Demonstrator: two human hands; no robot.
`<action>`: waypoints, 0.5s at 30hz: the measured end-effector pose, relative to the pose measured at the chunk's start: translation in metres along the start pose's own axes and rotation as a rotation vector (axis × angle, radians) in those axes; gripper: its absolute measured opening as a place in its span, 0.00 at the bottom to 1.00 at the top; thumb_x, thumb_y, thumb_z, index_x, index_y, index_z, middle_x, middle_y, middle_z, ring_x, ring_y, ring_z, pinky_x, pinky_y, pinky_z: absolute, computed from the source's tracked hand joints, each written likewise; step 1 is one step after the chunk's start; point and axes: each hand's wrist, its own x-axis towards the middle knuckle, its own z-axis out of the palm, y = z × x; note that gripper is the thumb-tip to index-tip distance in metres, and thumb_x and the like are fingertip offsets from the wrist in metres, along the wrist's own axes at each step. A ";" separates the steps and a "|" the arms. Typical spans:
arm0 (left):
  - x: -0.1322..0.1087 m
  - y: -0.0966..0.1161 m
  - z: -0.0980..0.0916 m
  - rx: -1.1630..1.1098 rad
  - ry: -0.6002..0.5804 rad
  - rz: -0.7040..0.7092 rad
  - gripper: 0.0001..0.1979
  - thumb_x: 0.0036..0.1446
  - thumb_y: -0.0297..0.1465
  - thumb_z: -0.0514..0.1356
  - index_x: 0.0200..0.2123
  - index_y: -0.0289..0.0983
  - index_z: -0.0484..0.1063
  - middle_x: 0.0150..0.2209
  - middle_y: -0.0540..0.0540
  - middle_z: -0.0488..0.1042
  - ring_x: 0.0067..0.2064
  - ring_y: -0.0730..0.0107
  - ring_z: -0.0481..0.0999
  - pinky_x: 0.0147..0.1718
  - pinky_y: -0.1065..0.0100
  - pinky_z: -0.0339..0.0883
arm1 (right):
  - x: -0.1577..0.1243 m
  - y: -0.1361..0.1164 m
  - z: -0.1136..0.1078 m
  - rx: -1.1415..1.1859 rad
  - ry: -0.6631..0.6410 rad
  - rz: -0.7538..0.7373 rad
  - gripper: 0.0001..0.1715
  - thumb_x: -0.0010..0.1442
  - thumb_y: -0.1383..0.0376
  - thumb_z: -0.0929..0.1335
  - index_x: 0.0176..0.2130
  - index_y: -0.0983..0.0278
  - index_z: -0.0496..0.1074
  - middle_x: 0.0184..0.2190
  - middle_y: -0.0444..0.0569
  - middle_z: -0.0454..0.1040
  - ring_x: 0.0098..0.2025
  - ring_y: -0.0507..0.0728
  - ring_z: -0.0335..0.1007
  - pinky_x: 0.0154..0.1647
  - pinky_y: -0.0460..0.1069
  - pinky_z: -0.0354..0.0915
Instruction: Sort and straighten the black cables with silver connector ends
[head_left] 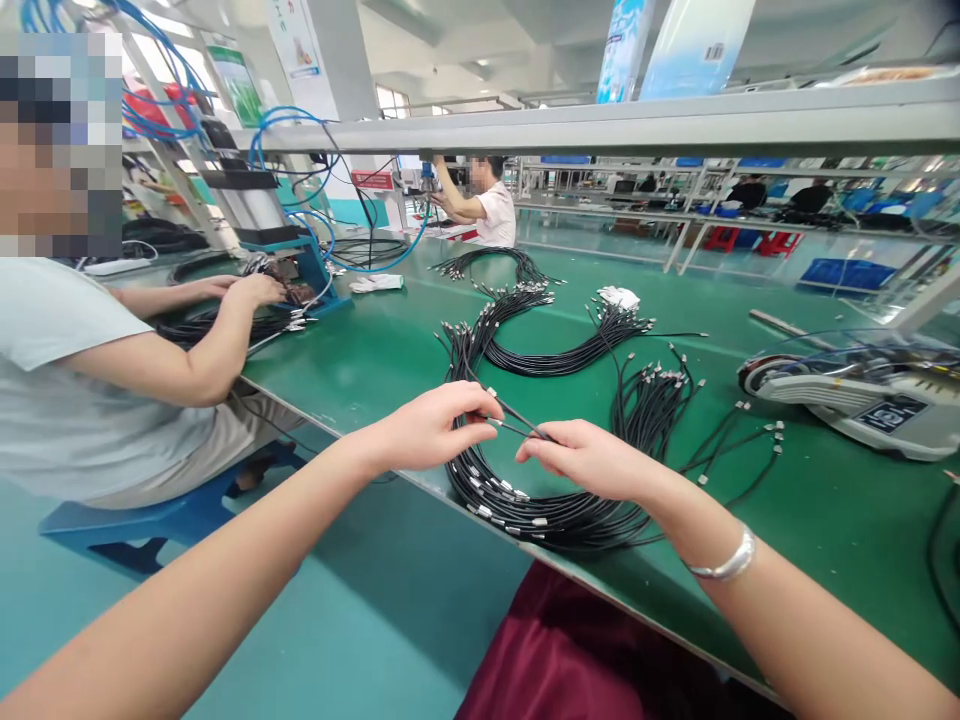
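Thin black cables [523,418] with small metal ends stretch between my two hands above the bench. My left hand [439,425] has its thumb and curled fingers closed about the cable ends. My right hand [589,455] pinches the same cables a little further along, fingers pressed together. Under both hands lies a large curved bundle of black cables [577,515], its silvery ends bunched near the bench's front edge. Another end of cables [649,415] fans out just beyond my right hand. Behind it rests a second curved bundle [555,362].
On the green bench [375,370], a far cable bundle [491,258] and a white glove [619,297] lie further back. A grey machine [862,400] stands right. At left, a co-worker [82,370] handles cables at a press [255,215]. A shelf [525,130] spans overhead.
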 end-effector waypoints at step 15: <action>-0.005 -0.053 0.019 0.229 0.007 0.105 0.16 0.58 0.41 0.50 0.40 0.46 0.75 0.37 0.49 0.75 0.41 0.79 0.69 0.46 0.73 0.60 | -0.007 0.005 -0.006 0.039 -0.057 0.157 0.17 0.56 0.57 0.63 0.34 0.66 0.74 0.17 0.40 0.58 0.19 0.47 0.50 0.20 0.44 0.50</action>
